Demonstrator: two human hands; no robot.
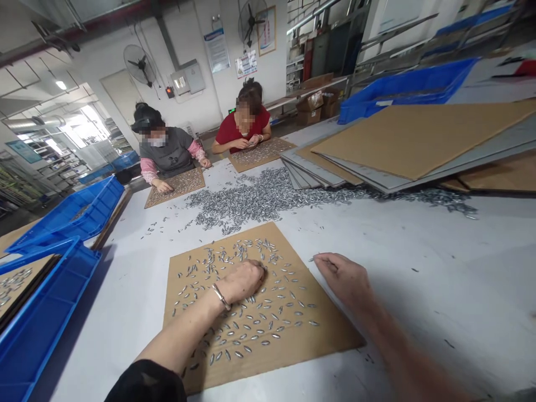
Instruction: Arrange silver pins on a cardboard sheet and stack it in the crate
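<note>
A brown cardboard sheet [330, 335] lies before me, with many small silvery spindle-shaped metal pieces [238, 354] spread over it. They sit in loose rows near me and crowd together toward the far edge. My left hand [245, 279], a bracelet at its wrist, is over the middle of the sheet with its fingers curled down among the pieces. What its fingertips hold is mostly hidden. Just off the sheet's right edge, above the white tabletop, my right hand [345, 276] is closed in a pinch, and one metal piece [311, 259] shows at its fingertips.
A large heap of the same pieces [247, 198] lies beyond the sheet. Stacked cardboard sheets [419, 139] stand at right, before a blue tray [410, 84]. Blue trays [46, 329] line the left. Two co-workers [171, 156] sit across the table at similar sheets.
</note>
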